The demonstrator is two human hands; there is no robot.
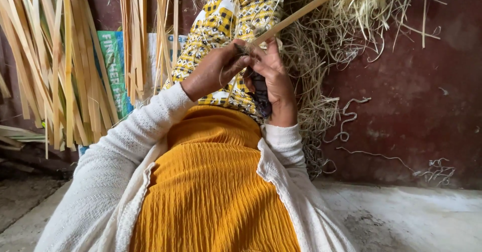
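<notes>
Dark red plastered wall point(427, 96) and pale concrete floor point(401, 217) behind; tangled heap of straw-coloured cane shavings point(321, 46) against the wall.
Bundle of flat pale bamboo slats point(60, 71), leaning at the left — loose, likely to slide if knocked.
Yellow-and-black patterned cloth point(236, 16) over the lap, under both hands.
Long thin pale bamboo strip point(301, 12), running from the hands up to the right — risk: it splits off-line or snaps if pulled unevenly.
Left hand point(213, 71), fingers clenched round the strip's near end.
Right hand point(273, 79), fingers curled about a dark tool point(260, 94), partly hidden — a slip could cut the nearby left fingers.
</notes>
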